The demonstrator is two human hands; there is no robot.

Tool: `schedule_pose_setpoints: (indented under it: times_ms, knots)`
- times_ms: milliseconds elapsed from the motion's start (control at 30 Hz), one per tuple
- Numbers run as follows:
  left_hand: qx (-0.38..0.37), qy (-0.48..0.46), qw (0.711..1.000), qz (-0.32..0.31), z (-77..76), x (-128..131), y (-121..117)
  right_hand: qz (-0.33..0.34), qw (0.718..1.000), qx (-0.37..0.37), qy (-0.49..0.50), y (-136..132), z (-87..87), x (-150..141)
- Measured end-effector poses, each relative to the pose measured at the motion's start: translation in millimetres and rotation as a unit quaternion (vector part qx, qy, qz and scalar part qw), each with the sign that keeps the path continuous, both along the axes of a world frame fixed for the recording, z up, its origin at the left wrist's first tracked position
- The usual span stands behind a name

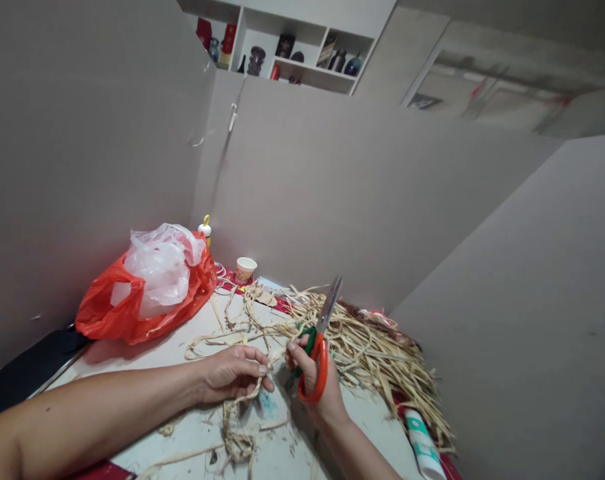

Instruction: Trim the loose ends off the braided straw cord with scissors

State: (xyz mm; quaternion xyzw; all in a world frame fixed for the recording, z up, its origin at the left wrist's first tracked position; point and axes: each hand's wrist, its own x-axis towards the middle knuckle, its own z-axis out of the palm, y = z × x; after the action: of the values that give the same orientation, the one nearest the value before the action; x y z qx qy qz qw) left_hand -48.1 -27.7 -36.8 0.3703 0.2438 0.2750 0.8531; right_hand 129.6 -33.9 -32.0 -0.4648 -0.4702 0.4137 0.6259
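My left hand (235, 375) pinches a twisted straw cord (249, 393) between thumb and fingers. The cord hangs down to a knotted clump (238, 445) at the table's front. My right hand (315, 383) is closed round the handles of a pair of scissors (327, 310), one handle orange and one green. The blades point up and away, nearly together. My right fingertips are close to the cord; whether they also grip it I cannot tell. A large heap of dry straw strips (377, 347) lies just beyond and right of the scissors.
A red plastic bag (112, 303) with clear plastic in it stands at the left. A paper cup (245, 269) is near the back wall. At the right edge lies a white-and-green roll (423, 443). Loose straw pieces and scraps lie on the white table (182, 347).
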Motion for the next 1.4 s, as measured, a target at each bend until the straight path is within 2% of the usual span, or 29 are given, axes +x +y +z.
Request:
schedule_pose_setpoints:
  times_ms: [233, 367, 500, 567, 767, 867, 933, 967, 1033, 1167, 1267, 1400]
  knots:
    - [0.015, 0.045, 0.999, 0.0, 1.1, 3, -3, -0.021, 1.0, 0.0, 0.0, 4, 13.0, 8]
    - [0.038, 0.049, 0.997, 0.037, 5.5, 3, -7, -0.008, 1.0, 0.002, -0.007, 6, 23.9, 6]
    - [0.034, 0.021, 0.999, 0.033, 13.5, 1, -11, 0.021, 0.997, -0.032, 0.072, 14, 19.7, 4]
    - [0.024, 0.019, 0.999, 0.038, 14.5, 1, -13, 0.024, 0.995, -0.059, 0.077, 18, 12.6, 3]
    - [0.026, 0.031, 0.996, 0.082, 7.5, 4, -11, 0.056, 0.993, -0.107, 0.014, 14, -3.4, 12]
    - [0.022, 0.029, 0.994, 0.103, 6.0, 5, -8, 0.078, 0.987, -0.134, -0.04, 1, 0.4, 26]
    - [0.024, 0.034, 0.993, 0.112, 6.2, 5, -6, 0.088, 0.977, -0.147, -0.123, -10, 9.3, 38]
    - [0.025, 0.035, 0.992, 0.115, 6.5, 6, -5, 0.074, 0.97, -0.124, -0.197, -16, 15.3, 44]
    - [0.025, 0.034, 0.992, 0.119, 6.9, 6, -4, 0.053, 0.933, -0.043, -0.354, -29, 28.2, 58]
    - [0.014, 0.033, 0.991, 0.128, 6.3, 6, -2, 0.051, 0.808, 0.067, -0.584, -50, 43.1, 86]
    - [0.001, 0.039, 0.99, 0.134, 5.2, 5, -2, 0.041, 0.733, 0.103, -0.671, -59, 39.1, 100]
    - [-0.011, 0.041, 0.991, 0.126, 4.2, 5, -2, -0.013, 0.673, 0.131, -0.728, -64, 24.8, 104]
